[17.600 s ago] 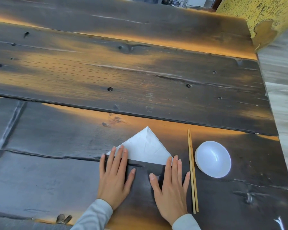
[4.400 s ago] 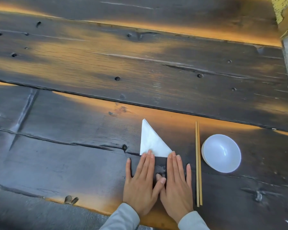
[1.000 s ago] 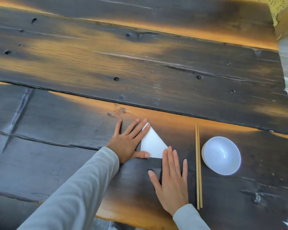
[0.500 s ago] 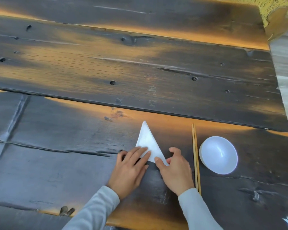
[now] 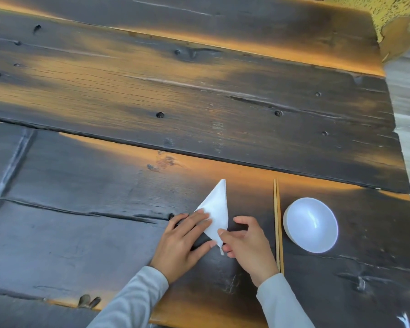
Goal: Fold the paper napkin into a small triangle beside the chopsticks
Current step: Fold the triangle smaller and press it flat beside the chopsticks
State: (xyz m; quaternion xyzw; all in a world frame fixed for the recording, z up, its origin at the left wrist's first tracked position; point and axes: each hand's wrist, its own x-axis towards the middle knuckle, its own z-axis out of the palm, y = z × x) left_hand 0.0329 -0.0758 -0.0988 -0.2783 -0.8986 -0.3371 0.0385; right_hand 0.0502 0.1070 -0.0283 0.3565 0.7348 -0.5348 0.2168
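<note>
Two hands at work on one paper napkin (image 5: pixel 217 209), white, folded to a narrow triangle, lying on a dark plank worktop (image 5: pixel 199 95) with orange-lit patches

Item 1, paper napkin: long point directed away from the person, short lower corner toward the near edge; sits left of the chopsticks, near but not touching them

Item 2, left hand (image 5: pixel 185 242): palm down, fingers spread flat over the napkin's left lower part, thumb reaching under toward the bottom corner; grip apart, pressing rather than clasping; grey sleeve (image 5: pixel 133 301) runs to the lower frame edge

Item 3, right hand (image 5: pixel 246 245): fingers curled, thumb and forefinger closed on the napkin's lower right corner, pinching the tip; second grey sleeve behind it

Item 4, chopsticks (image 5: pixel 278 223): one pair, light wood, laid side by side and touching, running straight away from the person, between napkin and bowl; near ends partly behind the right wrist

Item 5, bowl (image 5: pixel 310 224): one, small, white, round, upright, just right of the chopsticks, nothing visible inside

Item 6, yellow object with flaking paint (image 5: pixel 398 17): at the far right corner, beyond the worktop edge, identity unclear
</note>
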